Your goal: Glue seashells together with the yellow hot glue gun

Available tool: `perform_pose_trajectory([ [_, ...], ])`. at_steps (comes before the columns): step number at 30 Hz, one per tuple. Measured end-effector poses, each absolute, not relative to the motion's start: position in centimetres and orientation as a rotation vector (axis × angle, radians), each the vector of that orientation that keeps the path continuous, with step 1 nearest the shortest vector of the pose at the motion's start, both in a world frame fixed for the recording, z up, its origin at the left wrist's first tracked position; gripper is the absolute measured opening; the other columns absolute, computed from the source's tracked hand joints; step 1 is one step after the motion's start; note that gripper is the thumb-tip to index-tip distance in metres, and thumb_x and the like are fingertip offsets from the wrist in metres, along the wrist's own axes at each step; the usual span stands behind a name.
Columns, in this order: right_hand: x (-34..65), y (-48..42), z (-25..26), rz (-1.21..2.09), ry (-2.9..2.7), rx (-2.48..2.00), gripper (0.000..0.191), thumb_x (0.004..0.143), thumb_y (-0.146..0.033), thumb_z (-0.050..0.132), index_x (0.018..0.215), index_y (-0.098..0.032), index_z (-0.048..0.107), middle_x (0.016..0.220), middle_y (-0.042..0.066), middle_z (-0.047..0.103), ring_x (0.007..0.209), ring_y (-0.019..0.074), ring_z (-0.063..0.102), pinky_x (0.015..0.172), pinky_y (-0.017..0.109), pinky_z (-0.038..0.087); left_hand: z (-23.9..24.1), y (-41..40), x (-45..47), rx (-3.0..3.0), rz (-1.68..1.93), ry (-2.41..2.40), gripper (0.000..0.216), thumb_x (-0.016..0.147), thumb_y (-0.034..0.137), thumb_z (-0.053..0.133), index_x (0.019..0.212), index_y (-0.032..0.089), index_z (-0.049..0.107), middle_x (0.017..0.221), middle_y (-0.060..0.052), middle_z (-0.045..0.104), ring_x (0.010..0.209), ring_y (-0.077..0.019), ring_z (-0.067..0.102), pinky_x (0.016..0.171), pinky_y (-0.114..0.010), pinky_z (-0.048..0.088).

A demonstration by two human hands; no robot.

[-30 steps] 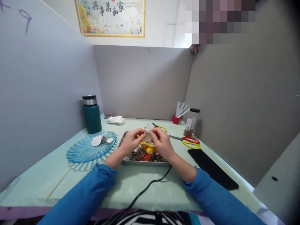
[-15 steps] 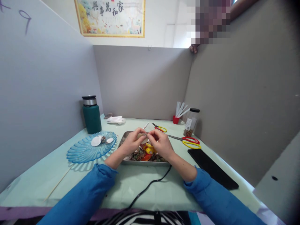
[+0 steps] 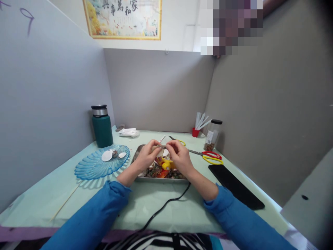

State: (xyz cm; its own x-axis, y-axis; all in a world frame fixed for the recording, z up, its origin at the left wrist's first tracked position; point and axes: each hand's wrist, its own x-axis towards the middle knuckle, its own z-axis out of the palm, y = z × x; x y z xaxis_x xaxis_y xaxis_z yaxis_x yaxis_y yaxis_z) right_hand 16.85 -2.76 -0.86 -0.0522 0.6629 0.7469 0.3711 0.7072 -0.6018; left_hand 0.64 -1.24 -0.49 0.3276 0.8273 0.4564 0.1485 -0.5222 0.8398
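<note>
"Head view first: what does each grip hold?"

"The left hand (image 3: pixel 146 157) pinches a pale, flat piece (image 3: pixel 158 152) between thumb and fingers, above the tray (image 3: pixel 161 180). The right hand (image 3: pixel 180 158) has its thumb and forefinger drawn narrow just beside that piece; whether anything thin is caught there, the view cannot tell."

"How should the person work it well?"

"Probably with the left grip as a steady holder and the right making the small moves. A light pinch near the edge seems wisest, since the piece looks thin and could bend or snap."

"And the height?"

"Low over the tray looks sensible: anything dropped would land among the yellow piece (image 3: pixel 165 165), the orange-red piece (image 3: pixel 163 173) and the dark, mottled bits (image 3: pixel 154 171)."

"Further out?"

"The blue plate (image 3: pixel 87 171) is on the left of the desk (image 3: pixel 192 211), bearing white discs (image 3: pixel 107 155). The large scissors (image 3: pixel 212 156) lie right of the tray. The person's wrists should clear the black cable (image 3: pixel 164 205) in front."
</note>
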Motion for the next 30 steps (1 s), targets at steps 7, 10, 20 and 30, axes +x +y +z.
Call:
perform_pose_trajectory([
  [7,16.71,-3.27,-0.78,-0.023,-1.815,-0.805,0.007,0.086,-0.025,0.053,0.086,-0.019,0.058,0.080,0.004,0.057,0.070,0.0150,0.053,0.064,0.027,0.042,-0.57,-1.18,0.62,1.984,1.273,0.916,0.025,0.086,0.039,0.049,0.100,0.018,0.050,0.084,-0.002,0.061,0.064,-0.0136,0.063,0.051,-0.022,0.049],
  [10,16.66,-3.23,-0.86,-0.090,-1.857,-0.853,0.008,0.087,-0.022,0.050,0.087,-0.019,0.057,0.082,0.005,0.058,0.075,0.0167,0.055,0.067,0.027,0.042,-0.54,-1.33,0.56,2.067,1.258,0.910,0.028,0.087,0.038,0.048,0.106,0.017,0.051,0.089,-0.004,0.062,0.063,-0.0124,0.060,0.051,-0.022,0.048],
  [20,16.90,-2.95,-0.86,-0.051,-1.712,-0.901,0.009,0.088,-0.021,0.046,0.083,-0.019,0.053,0.081,0.004,0.056,0.075,0.0167,0.053,0.068,0.027,0.040,0.17,-1.82,0.41,1.970,1.225,0.815,0.042,0.090,0.045,0.040,0.115,0.015,0.054,0.086,-0.004,0.060,0.057,-0.0112,0.057,0.054,-0.024,0.049],
  [30,16.84,-3.03,-0.91,0.064,-1.667,-0.826,0.008,0.089,-0.025,0.047,0.087,-0.019,0.053,0.084,0.004,0.056,0.075,0.0156,0.054,0.070,0.027,0.043,0.18,-1.75,0.48,1.854,1.189,0.610,0.042,0.078,0.038,0.062,0.111,0.014,0.054,0.101,-0.009,0.061,0.081,-0.0157,0.059,0.059,-0.022,0.048],
])
